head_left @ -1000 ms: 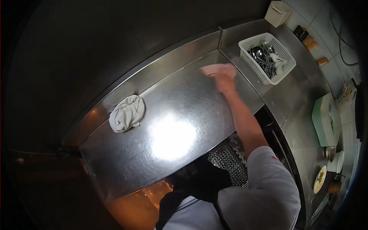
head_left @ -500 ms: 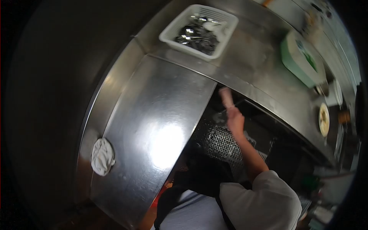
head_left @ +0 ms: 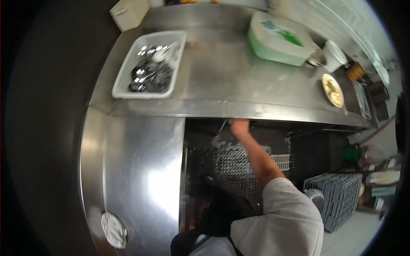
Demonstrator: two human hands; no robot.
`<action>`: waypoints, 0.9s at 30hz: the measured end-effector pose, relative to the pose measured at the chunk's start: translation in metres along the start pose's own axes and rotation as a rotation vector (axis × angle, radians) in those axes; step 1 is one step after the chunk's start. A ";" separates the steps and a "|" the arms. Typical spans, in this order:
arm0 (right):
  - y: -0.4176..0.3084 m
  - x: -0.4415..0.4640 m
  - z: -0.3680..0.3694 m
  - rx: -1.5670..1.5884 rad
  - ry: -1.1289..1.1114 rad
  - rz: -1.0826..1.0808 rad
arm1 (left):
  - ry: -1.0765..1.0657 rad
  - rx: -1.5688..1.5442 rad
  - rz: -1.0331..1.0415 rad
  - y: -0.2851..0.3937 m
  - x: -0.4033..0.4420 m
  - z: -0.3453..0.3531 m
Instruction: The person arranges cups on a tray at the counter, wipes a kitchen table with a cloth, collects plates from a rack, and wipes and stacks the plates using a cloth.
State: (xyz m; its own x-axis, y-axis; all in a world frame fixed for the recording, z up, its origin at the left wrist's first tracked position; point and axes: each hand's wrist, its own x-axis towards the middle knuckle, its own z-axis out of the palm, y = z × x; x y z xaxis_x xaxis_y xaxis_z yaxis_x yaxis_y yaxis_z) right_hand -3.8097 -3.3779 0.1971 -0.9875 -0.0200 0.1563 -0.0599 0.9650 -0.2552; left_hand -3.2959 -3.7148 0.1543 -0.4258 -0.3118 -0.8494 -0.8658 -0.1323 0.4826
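Note:
My right hand (head_left: 239, 127) is at the front edge of the steel counter (head_left: 273, 109), low against the dark space under it. Its fingers look curled, but their tips are partly hidden and what they hold is unclear. Just left of the hand, a thin pale line (head_left: 221, 128) slants downward; I cannot tell what it is. Below the arm lies a wet, perforated dark mat (head_left: 232, 166). My left hand is out of view.
A white basket (head_left: 121, 83) of metal utensils and a green-tinted tub (head_left: 273, 49) stand on the counter, with a plate of food scraps (head_left: 332, 90) to the right. A cloth (head_left: 114, 230) lies at the lower left. Grey racks (head_left: 337, 198) stand at right.
The view has turned and shifted, so the counter edge now runs nearly level. My right hand has moved up against the counter's front edge, and the grey racks have come into clearer sight.

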 end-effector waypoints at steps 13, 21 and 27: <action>0.049 -0.297 -0.036 0.347 -0.521 0.326 | -0.179 0.264 0.183 0.039 0.025 0.044; 0.158 -0.597 -0.020 0.616 -1.286 0.827 | -0.247 0.408 0.260 -0.004 -0.005 0.059; 0.196 -0.720 -0.042 1.495 -0.797 1.440 | -0.359 0.516 0.300 -0.024 -0.033 0.111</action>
State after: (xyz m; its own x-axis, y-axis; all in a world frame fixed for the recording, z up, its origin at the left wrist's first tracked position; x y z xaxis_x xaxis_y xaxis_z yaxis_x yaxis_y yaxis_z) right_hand -3.1044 -3.1632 0.0745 -0.2692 -0.1369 -0.9533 0.8910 -0.4112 -0.1925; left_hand -3.2900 -3.5966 0.1472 -0.6500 0.0772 -0.7560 -0.6735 0.4024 0.6201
